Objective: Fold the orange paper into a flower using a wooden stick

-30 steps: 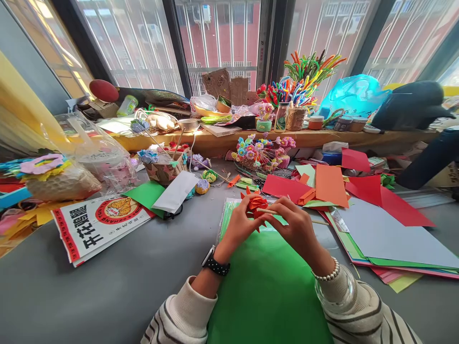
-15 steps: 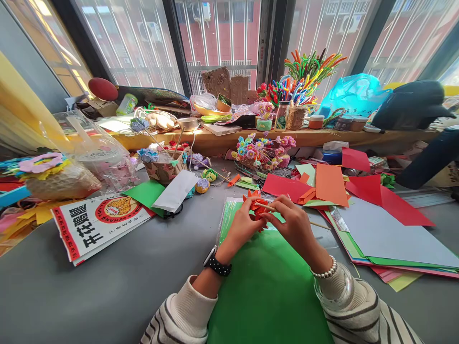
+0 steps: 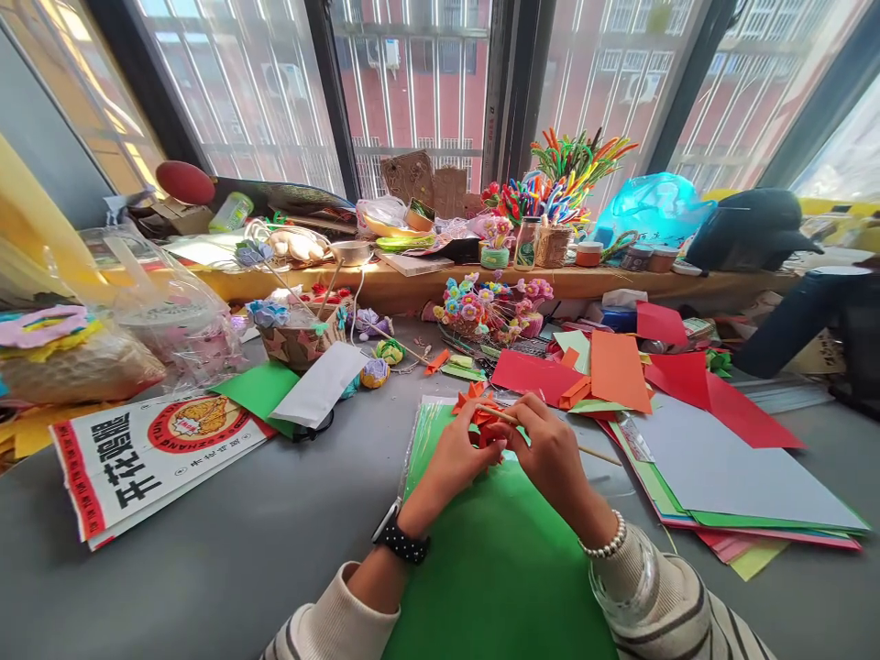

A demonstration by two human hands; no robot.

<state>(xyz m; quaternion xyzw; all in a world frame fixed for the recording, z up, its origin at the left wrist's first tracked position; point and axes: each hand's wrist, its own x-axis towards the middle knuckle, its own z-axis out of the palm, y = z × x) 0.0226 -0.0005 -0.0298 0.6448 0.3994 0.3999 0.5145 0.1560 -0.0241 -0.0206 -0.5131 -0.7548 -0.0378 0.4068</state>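
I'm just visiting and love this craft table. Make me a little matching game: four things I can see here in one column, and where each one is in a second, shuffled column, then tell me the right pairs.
Things
1. orange paper flower
2. green sheet
3. pipe cleaners
4. printed bag

Places
A. flat on the grey table, left of the hands
B. standing up on the window ledge
C. pinched between the left hand and the right hand
D. lying on the table under both forearms

Pairs: 1-C, 2-D, 3-B, 4-A
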